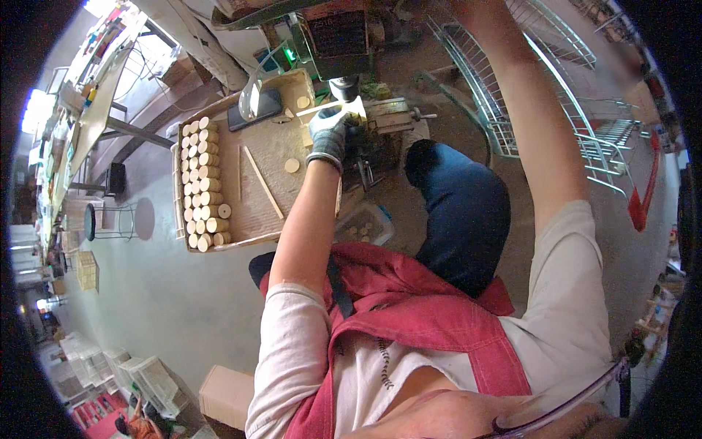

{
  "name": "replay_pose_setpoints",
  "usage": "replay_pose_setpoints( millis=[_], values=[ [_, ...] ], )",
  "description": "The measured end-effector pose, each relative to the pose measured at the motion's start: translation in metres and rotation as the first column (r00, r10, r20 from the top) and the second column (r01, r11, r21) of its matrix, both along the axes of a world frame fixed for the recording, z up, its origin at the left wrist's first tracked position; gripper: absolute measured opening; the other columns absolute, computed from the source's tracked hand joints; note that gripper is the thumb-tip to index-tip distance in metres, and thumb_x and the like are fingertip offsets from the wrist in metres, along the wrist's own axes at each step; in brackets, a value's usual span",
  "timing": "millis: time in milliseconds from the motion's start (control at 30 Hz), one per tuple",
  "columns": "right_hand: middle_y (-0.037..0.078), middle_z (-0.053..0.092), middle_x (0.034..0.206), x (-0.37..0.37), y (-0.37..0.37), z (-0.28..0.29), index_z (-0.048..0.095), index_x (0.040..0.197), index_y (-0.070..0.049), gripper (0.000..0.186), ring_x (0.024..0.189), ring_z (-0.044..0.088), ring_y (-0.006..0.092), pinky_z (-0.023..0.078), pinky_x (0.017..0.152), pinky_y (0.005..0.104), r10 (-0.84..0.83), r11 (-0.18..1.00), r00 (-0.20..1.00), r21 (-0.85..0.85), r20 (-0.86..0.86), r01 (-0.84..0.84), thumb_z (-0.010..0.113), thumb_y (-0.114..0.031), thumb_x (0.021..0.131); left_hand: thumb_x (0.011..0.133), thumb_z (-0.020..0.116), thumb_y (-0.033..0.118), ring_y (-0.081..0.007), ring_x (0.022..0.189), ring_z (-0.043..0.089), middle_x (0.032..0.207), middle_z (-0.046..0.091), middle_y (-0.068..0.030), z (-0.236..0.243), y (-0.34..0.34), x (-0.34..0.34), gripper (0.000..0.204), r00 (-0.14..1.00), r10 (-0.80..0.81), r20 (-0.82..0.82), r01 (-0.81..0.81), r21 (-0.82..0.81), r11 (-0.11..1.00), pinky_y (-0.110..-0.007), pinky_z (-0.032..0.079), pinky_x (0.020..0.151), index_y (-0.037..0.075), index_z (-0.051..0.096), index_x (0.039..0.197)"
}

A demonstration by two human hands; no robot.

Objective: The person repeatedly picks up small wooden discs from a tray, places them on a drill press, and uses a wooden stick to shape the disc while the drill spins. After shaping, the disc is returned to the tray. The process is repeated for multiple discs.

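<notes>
My left hand [328, 137], in a grey-and-white work glove, reaches under the spindle [344, 88] of a drill press [336, 44]. Its fingers are drawn together at a brightly lit spot beside the metal vise [391, 115]; what they hold is too small and glaring to make out. A pale wooden strip [319, 107] lies just above the glove. My right arm stretches up past the wire cart, and the right hand [474, 13] is at the dark top edge, its fingers hidden.
Left of the press, a shallow tray [256, 240] carries stacked round wooden blocks [203, 183], a loose disc [292, 165], thin sticks [263, 183] and a dark flat case [254, 110]. A plastic bin [373, 223] sits below the vise. A wire cart [578, 132] stands right, a stool [91, 222] left.
</notes>
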State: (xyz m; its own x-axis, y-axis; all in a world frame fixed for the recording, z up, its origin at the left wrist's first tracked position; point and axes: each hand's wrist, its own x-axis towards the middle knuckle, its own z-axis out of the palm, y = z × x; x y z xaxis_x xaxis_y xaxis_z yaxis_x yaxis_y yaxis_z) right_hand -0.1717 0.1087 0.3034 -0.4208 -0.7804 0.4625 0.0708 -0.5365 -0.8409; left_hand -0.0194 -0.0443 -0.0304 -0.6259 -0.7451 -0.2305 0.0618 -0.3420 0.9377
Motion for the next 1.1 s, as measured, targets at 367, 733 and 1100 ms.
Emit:
replay_pose_setpoints(
  millis=[367,733,1100],
  values=[
    [0.003,0.058,0.073,-0.061,-0.019,-0.034,0.062,0.085,0.003,0.026,0.069,0.051,0.0109,0.043,0.063,0.0307,-0.770,0.629,0.525,-0.293,-0.363,0.720,0.054,-0.020,0.096,0.080,0.071,-0.001,-0.0222,0.074,0.068,0.091,0.070,-0.0112,-0.001,0.000,0.003,0.027,0.999,-0.025,0.029,0.025,0.006,1.000,-0.034,0.058,0.067,-0.003,0.063,0.106],
    [0.004,0.054,0.063,-0.008,0.032,-0.021,0.058,0.080,0.004,0.035,0.062,0.049,0.0115,0.040,0.057,0.0331,-0.749,0.592,0.433,-0.214,-0.502,0.777,0.048,-0.023,0.101,0.081,0.071,0.004,-0.0188,0.072,0.066,0.087,0.069,-0.0086,0.023,0.016,-0.003,0.019,0.998,-0.063,0.020,0.063,0.001,0.998,-0.032,0.056,0.066,-0.002,0.066,0.098],
    [0.007,0.042,0.061,0.003,0.047,-0.042,0.050,0.075,0.001,0.035,0.058,0.041,0.0149,0.034,0.054,0.0346,-0.762,0.572,0.311,-0.366,-0.569,0.734,0.049,-0.021,0.102,0.082,0.070,0.005,-0.0199,0.073,0.067,0.088,0.069,-0.0092,0.036,0.021,0.001,0.021,0.998,-0.033,0.052,0.034,-0.026,0.999,-0.032,0.056,0.065,-0.003,0.065,0.101]
  ],
)
